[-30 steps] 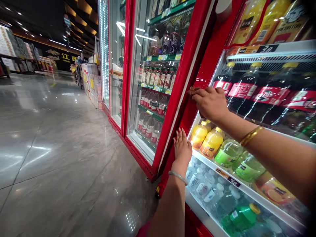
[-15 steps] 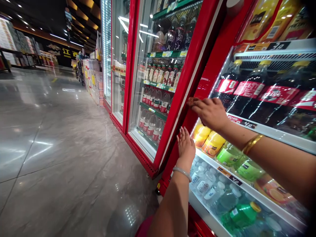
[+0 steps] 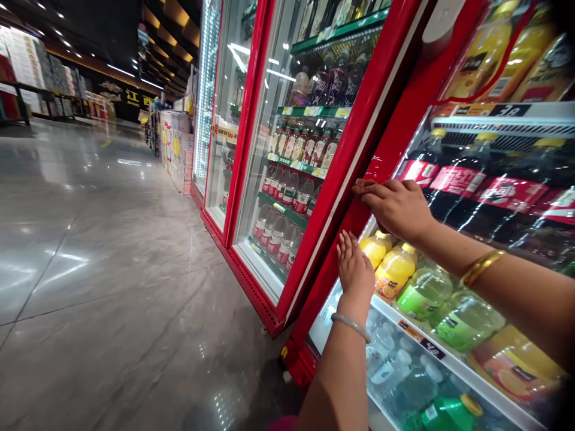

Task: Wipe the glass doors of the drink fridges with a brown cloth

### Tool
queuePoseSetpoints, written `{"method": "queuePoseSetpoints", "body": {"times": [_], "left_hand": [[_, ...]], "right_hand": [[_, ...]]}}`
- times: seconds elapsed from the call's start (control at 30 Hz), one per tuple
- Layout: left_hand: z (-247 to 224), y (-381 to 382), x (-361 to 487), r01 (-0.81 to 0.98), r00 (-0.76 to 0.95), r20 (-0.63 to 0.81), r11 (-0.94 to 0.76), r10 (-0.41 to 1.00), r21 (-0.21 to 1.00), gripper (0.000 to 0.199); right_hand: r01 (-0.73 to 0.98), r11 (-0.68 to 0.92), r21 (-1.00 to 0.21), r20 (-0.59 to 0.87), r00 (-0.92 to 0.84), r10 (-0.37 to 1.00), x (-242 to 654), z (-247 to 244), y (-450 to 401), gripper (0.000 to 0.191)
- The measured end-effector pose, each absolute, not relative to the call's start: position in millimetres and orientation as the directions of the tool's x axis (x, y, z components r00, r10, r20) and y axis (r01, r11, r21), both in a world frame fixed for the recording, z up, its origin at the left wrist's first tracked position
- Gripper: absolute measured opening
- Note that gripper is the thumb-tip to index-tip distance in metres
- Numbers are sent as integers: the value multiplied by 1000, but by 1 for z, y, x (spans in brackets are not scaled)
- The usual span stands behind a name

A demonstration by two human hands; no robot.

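Observation:
My right hand (image 3: 402, 209), with a gold bangle (image 3: 483, 268) on its wrist, lies on the red frame (image 3: 381, 157) of the drinks fridge at mid height. Its fingers bend over a small reddish-brown thing (image 3: 363, 185), mostly hidden, whose kind I cannot make out. Below it, my left hand (image 3: 354, 266) rests on the same frame with its fingers stretched out and holds nothing. A pale bangle (image 3: 351, 327) circles that wrist. Close beside the hands are cola bottles (image 3: 458, 178), orange drink bottles (image 3: 395, 269) and green-labelled bottles (image 3: 424, 291) on the shelves.
To the left stands another red fridge (image 3: 296, 293) with glass doors and several rows of bottles. A dark narrow gap separates the two fridges. Grey shiny floor (image 3: 112, 269) runs along them towards stacked boxes (image 3: 177, 149). Price tags (image 3: 431, 347) line the shelf edges.
The view has shifted, so the fridges and both hands sit slightly farther right in it. Both hands keep nearly the same place on the red frame.

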State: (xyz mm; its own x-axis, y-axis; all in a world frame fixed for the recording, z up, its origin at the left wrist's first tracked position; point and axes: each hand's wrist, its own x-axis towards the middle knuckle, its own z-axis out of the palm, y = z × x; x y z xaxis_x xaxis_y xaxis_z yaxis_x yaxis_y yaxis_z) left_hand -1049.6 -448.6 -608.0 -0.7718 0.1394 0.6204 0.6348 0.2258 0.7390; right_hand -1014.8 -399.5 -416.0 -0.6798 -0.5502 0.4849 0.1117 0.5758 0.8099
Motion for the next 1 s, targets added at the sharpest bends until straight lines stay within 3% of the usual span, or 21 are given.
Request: {"method": "queuePoseSetpoints", "body": {"times": [0.1, 0.17, 0.27, 0.43, 0.5, 0.63, 0.77, 1.0], "left_hand": [[-605, -444, -1052, 669, -743, 654, 140, 142, 730, 71], [-606, -441, -1054, 684, -729, 672, 112, 130, 721, 75], [-608, -439, -1055, 695, -718, 686, 85, 119, 714, 77], [-603, -444, -1055, 700, -710, 691, 32, 137, 713, 74], [-597, -447, -1053, 703, -706, 695, 17, 137, 711, 74], [-574, -449, -1048, 677, -735, 673, 36, 88, 735, 71], [-546, -448, -1047, 697, -717, 688, 96, 115, 710, 65], [-520, -472, -1051, 701, -709, 691, 256, 141, 666, 62]], "right_hand": [[108, 615, 781, 516, -666, -539, -1009, -430, -404, 25], [-94, 535, 839, 323, -706, -630, -1005, -451, -404, 20], [-164, 496, 852, 231, -734, -639, -1004, -453, -401, 20], [143, 618, 773, 504, -729, -463, -1006, -384, -403, 32], [191, 665, 722, 547, -747, -379, -1005, -373, -408, 36], [98, 682, 725, 447, -820, -357, -1000, -398, -417, 35], [50, 720, 693, 441, -818, -368, -994, -422, -423, 32], [-12, 746, 666, 487, -750, -447, -997, -390, -413, 29]]}}
